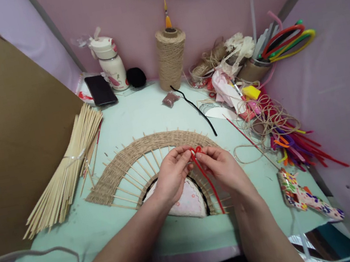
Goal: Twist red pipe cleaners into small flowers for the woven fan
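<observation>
Across the middle of one pale green table [145, 116], with one cardboard sheet [17, 122] standing at its left, lies one half-round woven fan [163, 140], its outer band and inner semicircle joined by bare sticks. Left of it rests one bundle of thin wooden sticks [65, 182], too many to count. Two bare hands meet above the fan: the left hand [174, 174] and the right hand [220, 166], each with thumb and forefinger pinched together. At the far side stand one cone of twine [172, 59] and, farther left, one white bottle [113, 72]; one flower-patterned glue gun [304, 198] lies near right. One black phone [100, 90] and one black ball [136, 77] flank the bottle. Two single pipe cleaners are thinnest: one black pipe cleaner [196, 108] beyond the fan, and one red pipe cleaner [209, 181], looped and clamped between both hands' fingertips, its tail hanging nearward over the fan's right part.
</observation>
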A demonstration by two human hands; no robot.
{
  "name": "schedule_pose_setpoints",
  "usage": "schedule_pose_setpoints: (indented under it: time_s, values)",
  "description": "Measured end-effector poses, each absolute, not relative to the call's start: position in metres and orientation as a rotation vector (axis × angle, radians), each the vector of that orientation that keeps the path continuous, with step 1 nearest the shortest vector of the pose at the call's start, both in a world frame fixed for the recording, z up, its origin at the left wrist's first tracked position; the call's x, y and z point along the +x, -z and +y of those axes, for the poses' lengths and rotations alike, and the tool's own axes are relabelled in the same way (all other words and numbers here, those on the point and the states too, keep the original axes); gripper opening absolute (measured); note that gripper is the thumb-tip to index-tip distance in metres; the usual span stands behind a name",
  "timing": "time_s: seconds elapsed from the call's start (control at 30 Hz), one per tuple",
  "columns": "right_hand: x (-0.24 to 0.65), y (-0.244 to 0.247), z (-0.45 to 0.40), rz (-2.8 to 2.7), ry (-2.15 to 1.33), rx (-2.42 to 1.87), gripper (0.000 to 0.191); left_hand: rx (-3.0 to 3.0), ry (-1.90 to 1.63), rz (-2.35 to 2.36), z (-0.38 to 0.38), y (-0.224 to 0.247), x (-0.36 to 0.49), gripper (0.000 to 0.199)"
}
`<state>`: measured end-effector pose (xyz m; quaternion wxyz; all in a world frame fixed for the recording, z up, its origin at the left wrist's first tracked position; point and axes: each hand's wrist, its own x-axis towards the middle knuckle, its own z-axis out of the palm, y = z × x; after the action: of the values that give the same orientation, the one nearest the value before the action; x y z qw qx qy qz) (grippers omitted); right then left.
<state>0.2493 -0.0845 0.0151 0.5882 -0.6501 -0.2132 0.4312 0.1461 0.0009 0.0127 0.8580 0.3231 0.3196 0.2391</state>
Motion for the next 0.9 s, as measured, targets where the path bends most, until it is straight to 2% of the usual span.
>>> schedule_pose_setpoints:
  time_s: [0.23,0.4,0.6,0.9]
  values:
    - [0.25,-0.018,-0.085,-0.457,-1.0,-1.552,0.03,0.879,-0.442,0.709,0.013,-0.011,0.144,0.022]
    - [0.25,-0.016,-0.086,-0.509,-0.964,-1.551,0.027,0.836,-0.447,0.716,0.011,-0.008,0.144,0.024]
    - [0.244,-0.016,-0.084,-0.458,-1.043,-1.421,0.026,0.709,-0.615,0.707,-0.003,-0.006,0.148,0.022]
    - [0.241,-0.015,-0.084,-0.475,-1.078,-1.426,0.029,0.637,-0.61,0.671,-0.007,-0.005,0.148,0.025]
